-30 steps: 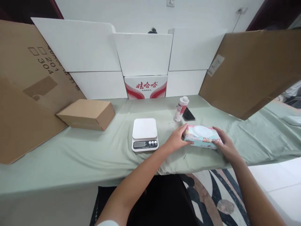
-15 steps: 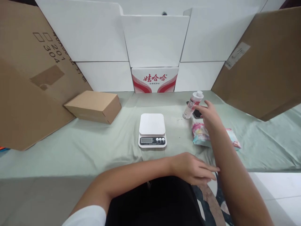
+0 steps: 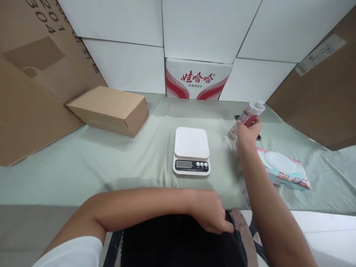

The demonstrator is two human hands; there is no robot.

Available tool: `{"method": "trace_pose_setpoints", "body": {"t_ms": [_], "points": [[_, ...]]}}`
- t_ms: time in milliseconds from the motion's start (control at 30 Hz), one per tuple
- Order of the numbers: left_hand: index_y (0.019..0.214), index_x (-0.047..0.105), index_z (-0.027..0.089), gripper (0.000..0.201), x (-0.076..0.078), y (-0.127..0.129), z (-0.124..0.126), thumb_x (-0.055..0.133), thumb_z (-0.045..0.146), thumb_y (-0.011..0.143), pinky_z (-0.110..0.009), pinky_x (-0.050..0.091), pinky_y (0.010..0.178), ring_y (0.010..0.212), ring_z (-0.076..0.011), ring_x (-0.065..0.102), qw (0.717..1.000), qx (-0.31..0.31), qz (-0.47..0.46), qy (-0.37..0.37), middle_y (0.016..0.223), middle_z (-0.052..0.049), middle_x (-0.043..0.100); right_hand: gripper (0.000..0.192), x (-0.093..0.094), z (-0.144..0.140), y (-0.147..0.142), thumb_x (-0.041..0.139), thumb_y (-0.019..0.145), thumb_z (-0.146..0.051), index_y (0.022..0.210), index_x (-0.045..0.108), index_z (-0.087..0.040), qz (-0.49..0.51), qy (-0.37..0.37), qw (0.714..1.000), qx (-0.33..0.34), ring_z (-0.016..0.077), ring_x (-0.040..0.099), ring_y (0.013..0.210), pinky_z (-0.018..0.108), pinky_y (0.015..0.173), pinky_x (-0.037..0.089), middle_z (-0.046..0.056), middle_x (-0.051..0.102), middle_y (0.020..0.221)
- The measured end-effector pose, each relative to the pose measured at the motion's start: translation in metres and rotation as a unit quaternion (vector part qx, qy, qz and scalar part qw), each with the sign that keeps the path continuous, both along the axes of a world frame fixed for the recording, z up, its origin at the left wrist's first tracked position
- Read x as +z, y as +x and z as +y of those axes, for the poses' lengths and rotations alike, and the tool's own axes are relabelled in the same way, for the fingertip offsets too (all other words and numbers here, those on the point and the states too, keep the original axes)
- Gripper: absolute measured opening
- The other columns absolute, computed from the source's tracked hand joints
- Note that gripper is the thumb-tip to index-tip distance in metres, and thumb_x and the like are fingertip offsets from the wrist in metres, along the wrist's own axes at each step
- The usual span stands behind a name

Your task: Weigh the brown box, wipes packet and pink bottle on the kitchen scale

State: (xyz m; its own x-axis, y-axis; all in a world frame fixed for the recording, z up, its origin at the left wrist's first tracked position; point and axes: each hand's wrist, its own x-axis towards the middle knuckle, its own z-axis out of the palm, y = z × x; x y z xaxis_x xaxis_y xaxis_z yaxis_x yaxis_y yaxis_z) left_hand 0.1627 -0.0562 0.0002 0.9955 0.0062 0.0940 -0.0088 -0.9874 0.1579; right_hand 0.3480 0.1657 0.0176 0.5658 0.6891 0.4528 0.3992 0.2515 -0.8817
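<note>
My right hand (image 3: 248, 134) is wrapped round a white bottle (image 3: 250, 114) with a red label and a white cap. The bottle tilts, its cap leaning away to the right, and its base is at or just above the cloth; I cannot tell which. Part of a dark flat object (image 3: 259, 137) shows behind that hand. Near the front edge of the table, over my lap, my left hand (image 3: 211, 213) is curled closed with nothing visible in it. A white kitchen scale (image 3: 191, 144) with a dark display panel stands between my arms, its plate bare.
A pack of wipes (image 3: 283, 168) lies right of my right forearm. On the left is a closed brown carton (image 3: 111, 107), beside a large cardboard panel (image 3: 33, 89). White boxes (image 3: 198, 29) and a red-and-white carton (image 3: 198, 79) line the back; another brown box (image 3: 319, 92) stands right.
My right hand has gone from open fingers beside the bottle to a grip round it, and the bottle tilts more. My left hand has curled its fingers. The view has tipped down.
</note>
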Motion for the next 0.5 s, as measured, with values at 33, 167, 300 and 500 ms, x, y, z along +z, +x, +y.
{"method": "trace_pose_setpoints", "body": {"t_ms": [33,167,300,500], "points": [[0.097,0.069,0.028,0.012,-0.002,0.000,-0.002,0.061,0.037,0.097,-0.035,0.029,0.044,0.067,-0.0196,0.073,1.000,-0.007,-0.003,-0.002,0.077,0.005,0.076,0.043,0.002,-0.005,-0.008,0.074,0.079,-0.034,0.112,0.049,-0.024,-0.004,0.011,1.000,-0.011,0.0243,0.063,0.105,0.052,0.103,0.052,0.003,0.060,0.107],[0.099,0.071,0.028,0.013,-0.001,-0.002,-0.004,0.058,0.032,0.099,-0.037,0.032,0.043,0.071,-0.0192,0.074,1.000,-0.024,0.000,-0.008,0.075,0.004,0.076,0.042,0.016,-0.033,-0.048,0.072,0.088,-0.044,0.119,0.051,-0.025,-0.072,0.093,0.992,0.041,0.0235,0.062,0.103,0.049,0.104,0.052,0.006,0.059,0.111],[0.105,0.072,0.027,0.021,0.009,-0.004,0.000,0.052,0.029,0.102,-0.038,0.035,0.043,0.076,-0.0181,0.075,0.999,-0.031,0.037,-0.018,0.081,0.003,0.077,0.035,0.030,-0.058,-0.087,0.067,0.095,-0.054,0.114,0.053,-0.028,-0.095,0.169,0.965,0.177,0.0227,0.062,0.098,0.043,0.093,0.056,0.005,0.057,0.103],[0.108,0.072,0.027,0.020,0.019,-0.003,0.004,0.053,0.030,0.102,-0.038,0.037,0.045,0.076,-0.0171,0.074,0.997,-0.027,0.061,-0.026,0.083,0.004,0.078,0.034,0.019,-0.076,-0.115,0.068,0.096,-0.057,0.116,0.061,-0.030,-0.093,0.127,0.923,0.351,0.0230,0.061,0.092,0.040,0.082,0.056,0.005,0.059,0.098]]}}
